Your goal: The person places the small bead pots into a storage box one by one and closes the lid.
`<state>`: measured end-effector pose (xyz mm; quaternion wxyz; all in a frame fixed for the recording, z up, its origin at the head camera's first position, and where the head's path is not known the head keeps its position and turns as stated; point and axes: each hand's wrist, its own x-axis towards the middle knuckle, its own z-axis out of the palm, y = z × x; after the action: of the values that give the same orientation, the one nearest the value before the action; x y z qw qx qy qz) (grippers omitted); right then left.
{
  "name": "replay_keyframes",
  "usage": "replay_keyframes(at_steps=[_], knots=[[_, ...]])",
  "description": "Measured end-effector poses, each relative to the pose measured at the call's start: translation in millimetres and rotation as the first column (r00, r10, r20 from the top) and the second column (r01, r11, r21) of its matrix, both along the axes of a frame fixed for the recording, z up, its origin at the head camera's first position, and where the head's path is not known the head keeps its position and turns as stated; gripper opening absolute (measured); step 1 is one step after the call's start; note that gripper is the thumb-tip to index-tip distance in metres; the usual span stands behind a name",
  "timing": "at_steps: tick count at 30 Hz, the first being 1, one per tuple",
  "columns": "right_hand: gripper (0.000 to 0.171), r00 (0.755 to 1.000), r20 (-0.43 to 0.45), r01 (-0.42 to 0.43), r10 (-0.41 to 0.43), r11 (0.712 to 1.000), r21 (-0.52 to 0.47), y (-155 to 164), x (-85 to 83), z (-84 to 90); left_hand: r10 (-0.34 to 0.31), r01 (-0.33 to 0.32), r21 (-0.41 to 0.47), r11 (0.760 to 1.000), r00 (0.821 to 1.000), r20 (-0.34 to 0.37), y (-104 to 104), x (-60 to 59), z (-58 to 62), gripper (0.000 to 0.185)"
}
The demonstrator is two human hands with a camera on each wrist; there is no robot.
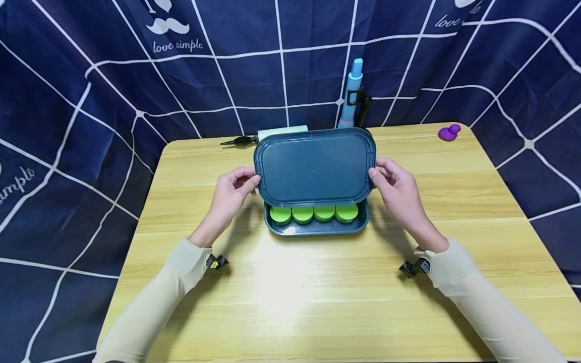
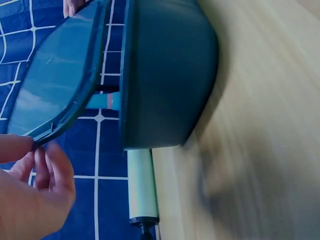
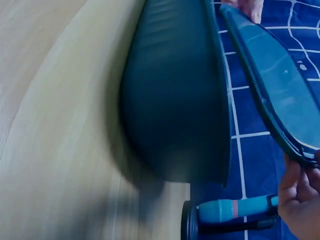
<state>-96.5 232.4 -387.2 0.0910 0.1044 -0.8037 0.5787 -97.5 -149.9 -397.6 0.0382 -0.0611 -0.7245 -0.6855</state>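
Observation:
Both hands hold a dark teal plastic lid [image 1: 315, 166] by its two short ends, tilted up with its rimmed face towards the head camera. My left hand [image 1: 231, 194] pinches the left end between thumb and fingers, and my right hand [image 1: 399, 191] pinches the right end the same way. Beneath the lid stands a matching rectangular box [image 1: 317, 231] on the table. Along its front lies a row of several round, bright green lids [image 1: 280, 216]; the back of the box is hidden behind the lid. Both wrist views show a gap between the lid and the box's rim.
Behind the box lie a pale green cylinder [image 1: 281, 131] with a black tip and an upright light blue pump-like tube [image 1: 351, 96] beside a black part. A small purple object [image 1: 449, 132] sits at the table's back right corner. Dark blue gridded cloth [image 1: 254, 75] hangs around the wooden table [image 1: 290, 297].

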Motion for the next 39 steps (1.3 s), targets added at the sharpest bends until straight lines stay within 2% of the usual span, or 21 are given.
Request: replay_keyframes(at_steps=[4, 8, 13, 17, 24, 30, 32, 35, 39], knots=[[0.024, 0.991, -0.088, 0.104, -0.103, 0.995, 0.001, -1, 0.8, 3.2, 0.026, -0.026, -0.007, 1.000, 0.998, -0.066, -3, -0.8, 4.8, 0.018], [0.018, 0.980, -0.143, 0.140, -0.142, 0.990, -0.022, 0, 1.3, 6.5, -0.045, 0.047, 0.016, 0.999, 0.996, -0.072, -5, 0.4, 11.1, 0.024], [0.021, 0.990, -0.110, 0.076, -0.084, 0.994, -0.076, 3, 3.6, 10.2, -0.151, 0.156, 0.056, 0.986, 0.985, -0.084, -7, 0.7, 14.6, 0.027], [0.025, 0.996, -0.091, 0.015, -0.022, 0.997, -0.077, 8, 5.2, 9.3, -0.166, 0.169, 0.057, 0.984, 0.984, -0.060, -8, 1.0, 13.6, 0.029], [0.032, 0.999, -0.013, -0.043, 0.044, 0.998, 0.049, 12, 12.7, 0.3, -0.117, 0.116, 0.023, 0.993, 0.993, 0.021, -15, 6.0, 3.3, 0.031], [0.036, 0.993, 0.088, -0.082, 0.074, 0.993, 0.090, 10, 15.9, -10.8, -0.148, 0.151, -0.042, 0.988, 0.987, 0.069, -18, 11.3, -5.8, 0.034], [0.040, 0.990, 0.113, -0.095, 0.081, 0.988, 0.119, 9, 15.6, -15.0, -0.175, 0.182, -0.082, 0.980, 0.981, 0.090, -16, 12.3, -7.6, 0.040], [0.048, 0.990, 0.112, -0.111, 0.088, 0.971, 0.214, 10, 13.1, -22.8, -0.227, 0.240, -0.156, 0.958, 0.969, 0.098, -12, 11.6, -11.9, 0.048], [0.052, 0.993, 0.045, -0.120, 0.111, 0.922, 0.368, 10, 9.0, -31.8, -0.271, 0.278, -0.295, 0.914, 0.960, 0.066, -8, 11.3, -17.8, 0.053]])
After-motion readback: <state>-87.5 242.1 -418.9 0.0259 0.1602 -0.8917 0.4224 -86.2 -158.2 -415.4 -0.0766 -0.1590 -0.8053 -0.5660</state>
